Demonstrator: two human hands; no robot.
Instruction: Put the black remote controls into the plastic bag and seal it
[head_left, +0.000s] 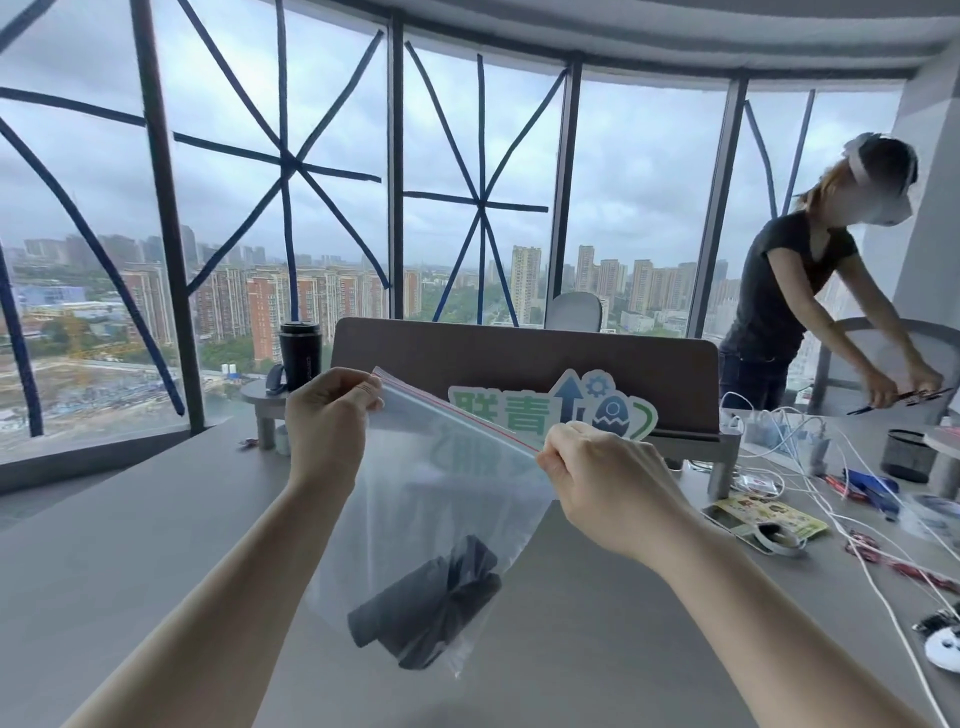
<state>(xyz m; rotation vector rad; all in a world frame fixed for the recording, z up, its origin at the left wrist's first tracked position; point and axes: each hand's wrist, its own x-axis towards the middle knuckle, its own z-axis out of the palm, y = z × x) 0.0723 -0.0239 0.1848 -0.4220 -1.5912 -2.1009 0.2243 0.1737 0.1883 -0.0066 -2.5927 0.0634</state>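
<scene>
Both hands pinch the red-striped zip edge of the clear plastic bag (415, 499), held up above the grey table (130, 545): left hand (330, 415) at its 10 o'clock corner, right hand (597, 473) at 2 o'clock. The black remote controls (426, 605) lie crossed at the bag's bottom, 6 o'clock.

Below the fingers of both hands, the grey tabletop (130, 545) lies bare w/ open room to the left and toward the wearer. Between the left hand (324, 415) and right hand (597, 478) hangs the clear plastic zip bag (441, 493), filling that gap. Just beyond the fingertips stands a brown desk partition (519, 353) on a grey shelf, w/ a green-and-white cut-out sign (550, 410) close behind the right knuckles. Right of the right fingers: white cables (831, 499), a black mesh cup (906, 454), a tape roll (776, 538). Far left of the left fingers, a black tumbler (300, 356).
</scene>
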